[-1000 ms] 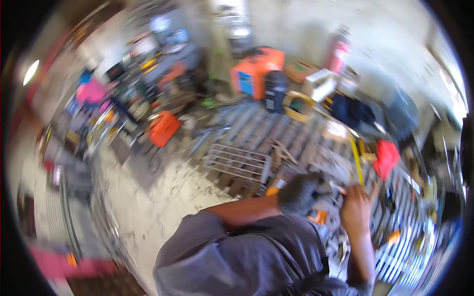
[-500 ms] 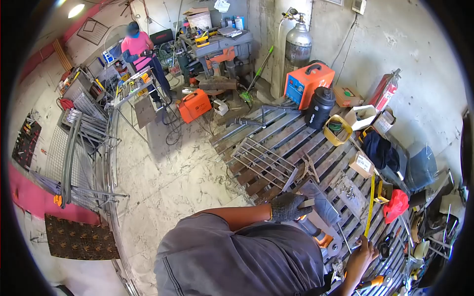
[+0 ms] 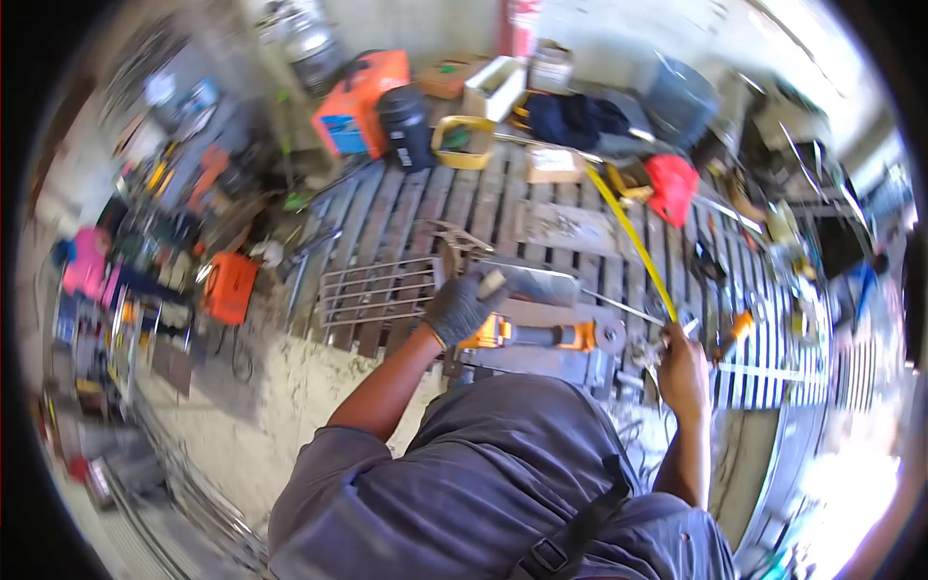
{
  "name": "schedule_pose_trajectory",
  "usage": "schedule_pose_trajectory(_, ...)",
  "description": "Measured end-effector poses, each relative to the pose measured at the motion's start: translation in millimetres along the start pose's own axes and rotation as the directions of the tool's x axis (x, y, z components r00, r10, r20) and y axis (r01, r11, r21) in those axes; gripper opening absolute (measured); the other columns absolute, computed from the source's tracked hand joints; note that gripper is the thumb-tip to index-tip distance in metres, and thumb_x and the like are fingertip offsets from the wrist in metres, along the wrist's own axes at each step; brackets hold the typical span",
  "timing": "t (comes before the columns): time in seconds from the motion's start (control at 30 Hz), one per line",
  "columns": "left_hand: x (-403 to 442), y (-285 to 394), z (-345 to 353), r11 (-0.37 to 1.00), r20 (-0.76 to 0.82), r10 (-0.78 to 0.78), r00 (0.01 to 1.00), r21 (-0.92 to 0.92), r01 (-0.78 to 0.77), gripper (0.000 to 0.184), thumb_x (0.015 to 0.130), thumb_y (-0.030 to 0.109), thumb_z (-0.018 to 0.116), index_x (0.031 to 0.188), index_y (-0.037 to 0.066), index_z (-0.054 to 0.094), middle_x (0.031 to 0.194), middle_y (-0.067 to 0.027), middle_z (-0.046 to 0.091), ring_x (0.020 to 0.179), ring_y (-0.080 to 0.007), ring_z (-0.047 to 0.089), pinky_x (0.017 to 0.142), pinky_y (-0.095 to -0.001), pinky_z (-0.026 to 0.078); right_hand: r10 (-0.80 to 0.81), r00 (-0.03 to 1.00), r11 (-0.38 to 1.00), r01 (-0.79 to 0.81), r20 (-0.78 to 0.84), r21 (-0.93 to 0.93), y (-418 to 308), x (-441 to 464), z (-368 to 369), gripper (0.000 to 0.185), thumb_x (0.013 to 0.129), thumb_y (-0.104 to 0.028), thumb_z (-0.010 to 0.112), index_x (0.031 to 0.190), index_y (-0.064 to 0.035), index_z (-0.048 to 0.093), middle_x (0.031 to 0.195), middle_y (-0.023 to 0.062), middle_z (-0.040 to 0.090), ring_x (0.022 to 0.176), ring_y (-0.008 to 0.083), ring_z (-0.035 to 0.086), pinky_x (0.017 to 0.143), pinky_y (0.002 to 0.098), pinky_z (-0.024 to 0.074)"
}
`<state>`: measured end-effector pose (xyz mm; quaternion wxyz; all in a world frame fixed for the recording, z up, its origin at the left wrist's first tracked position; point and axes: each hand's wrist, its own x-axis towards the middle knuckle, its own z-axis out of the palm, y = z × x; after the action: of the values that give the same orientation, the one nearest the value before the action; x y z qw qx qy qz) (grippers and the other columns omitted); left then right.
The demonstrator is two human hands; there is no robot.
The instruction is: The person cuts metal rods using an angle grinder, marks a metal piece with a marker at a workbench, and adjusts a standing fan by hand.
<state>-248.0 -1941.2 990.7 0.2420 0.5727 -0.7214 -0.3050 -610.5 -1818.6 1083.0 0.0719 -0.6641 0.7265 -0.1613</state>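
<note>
Crossing the counter (image 3: 488, 201), the tape (image 3: 631, 234) is clamped in the right fingers (image 3: 676, 337), seemingly for tautness; a pale block (image 3: 492, 283) is gripped by the left fingers (image 3: 471, 293).

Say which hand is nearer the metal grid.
Left. The left hand is by the right end of the metal grid; the right hand is farther right, holding the yellow tape.
</note>
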Motion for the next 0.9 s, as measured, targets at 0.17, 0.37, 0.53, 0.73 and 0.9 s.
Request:
schedule_pose_trajectory(0.17,71.0,-25.5,50.8,0.984,0.105,0.139,0.985,0.098,-0.15,0.042,0.089,0.047,0.075,0.104,0.007,0.074,0.091,-0.0208,0.075,0.088,-0.0416,0.073,0.076,-0.0492,0.058,0.086,0.996,0.996,-0.087,0.033,0.029,15.7,-31.0,5.0,0.009,0.095,-0.002,0.054,0.104,-0.0021,0.056,0.081,0.0289,0.066,0.084,0.051,0.064,0.079,0.0596,0.0474)
schedule_pose_trajectory(0.37,147.3,-31.9,121.9,0.883,0.353,0.264,0.898,0.287,-0.372,0.047,0.081,0.043,0.078,0.112,0.008,0.072,0.105,-0.0208,0.076,0.097,-0.0402,0.073,0.082,-0.0483,0.059,0.28,0.951,0.958,-0.285,0.129,0.026,18.9,-80.2,-3.8,0.014,0.092,-0.001,0.056,0.106,-0.0015,0.058,0.083,0.0286,0.067,0.085,0.0505,0.066,0.078,0.0578,0.0491)
schedule_pose_trajectory(0.53,196.9,-88.7,185.8,0.851,0.503,0.274,0.82,0.27,-0.45,0.042,0.078,0.046,0.078,0.098,0.008,0.077,0.102,-0.0202,0.076,0.096,-0.0395,0.073,0.081,-0.0463,0.058,0.36,0.928,0.924,-0.369,0.093,0.104,36.2,-127.9,-11.5,0.01,0.091,-0.003,0.056,0.101,-0.0021,0.058,0.086,0.0279,0.068,0.09,0.0495,0.067,0.079,0.0583,0.0505)
schedule_pose_trajectory(0.73,230.6,-129.0,195.4,0.777,0.587,0.176,0.79,0.409,-0.478,0.094,0.066,0.048,0.089,0.144,0.007,0.058,0.141,-0.0234,0.063,0.133,-0.0401,0.059,0.111,-0.0455,0.048,0.482,0.858,0.861,-0.501,0.179,0.086,67.8,-184.8,-2.7,0.019,0.088,-0.004,0.057,0.106,-0.0018,0.059,0.097,0.022,0.073,0.097,0.0429,0.071,0.084,0.0528,0.055)
schedule_pose_trajectory(0.9,211.2,-59.4,152.9,0.72,0.688,0.171,0.705,0.401,-0.566,0.078,0.055,0.054,0.097,0.107,0.002,0.073,0.106,-0.0222,0.076,0.099,-0.0418,0.072,0.081,-0.0483,0.058,0.51,0.847,0.834,-0.53,0.149,0.156,67.6,-206.9,-5.6,0.025,0.09,-0.006,0.056,0.115,-0.0033,0.061,0.099,0.0183,0.075,0.099,0.0395,0.073,0.086,0.0529,0.0546)
